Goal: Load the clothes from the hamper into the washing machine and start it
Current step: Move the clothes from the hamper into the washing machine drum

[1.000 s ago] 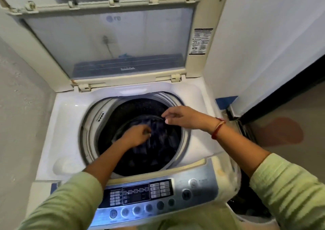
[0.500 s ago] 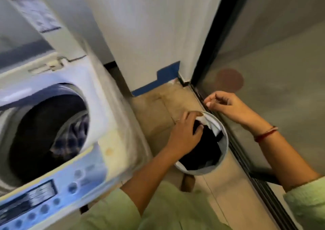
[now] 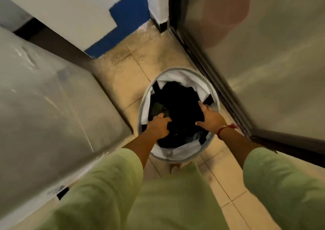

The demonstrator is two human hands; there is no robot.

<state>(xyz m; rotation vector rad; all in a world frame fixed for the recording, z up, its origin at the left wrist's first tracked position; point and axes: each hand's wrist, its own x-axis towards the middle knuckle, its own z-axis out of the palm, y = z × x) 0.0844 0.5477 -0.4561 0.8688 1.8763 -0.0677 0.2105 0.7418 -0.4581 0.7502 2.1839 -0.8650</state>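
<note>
A round white-lined hamper (image 3: 175, 156) stands on the tiled floor below me, filled with dark clothes (image 3: 179, 103). My left hand (image 3: 159, 127) is inside its left side, fingers curled down into the dark clothes. My right hand (image 3: 211, 117) lies flat on the right side of the pile, fingers spread and thumb out, with a red thread bracelet at the wrist. The washing machine (image 3: 44, 106) shows only as its plastic-wrapped side at the left; its drum and control panel are out of view.
A white wall with a blue patch (image 3: 130, 13) stands behind the hamper. A dark-framed sliding glass door (image 3: 263, 71) runs close along the hamper's right. The beige tile floor (image 3: 123, 68) forms a narrow strip between machine and door.
My view has swung from the washer drum down to the hamper. Both hands left the drum and moved into the hamper; the right hand has dropped onto the clothes.
</note>
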